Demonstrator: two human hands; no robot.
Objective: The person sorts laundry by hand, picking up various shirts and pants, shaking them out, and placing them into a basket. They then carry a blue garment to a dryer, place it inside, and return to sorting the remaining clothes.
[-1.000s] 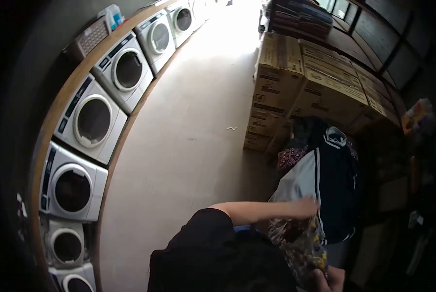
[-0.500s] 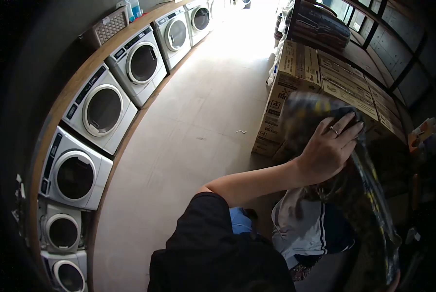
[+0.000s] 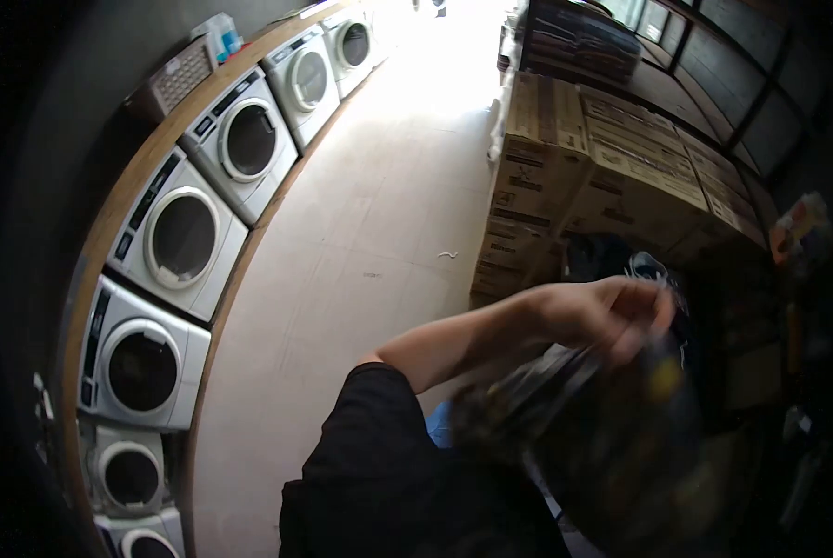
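My left hand (image 3: pixel 612 316), blurred by motion, reaches across from the black sleeve with its fingers curled. It grips the upper edge of a dark, shiny plastic bag (image 3: pixel 602 437) with yellow marks, which hangs below it and is badly smeared. Just beyond the hand lies a dark cloth item (image 3: pixel 598 253) with a white tangle (image 3: pixel 647 268) beside it. A small patch of blue cloth (image 3: pixel 439 425) shows at the bag's left side. My right hand is out of sight.
Front-loading machines (image 3: pixel 182 237) line the left wall under a wooden counter (image 3: pixel 146 153), which carries a woven basket (image 3: pixel 179 79). Stacked cardboard boxes (image 3: pixel 537 163) stand at the right. Dark folded bundles (image 3: pixel 584 42) lie on a shelf behind them. A pale scrap (image 3: pixel 448 255) is on the floor.
My left hand has moved down and turned, bringing the bag lower and to the left. The bag now covers most of the grey-and-white cloth. My right hand's edge has left the view.
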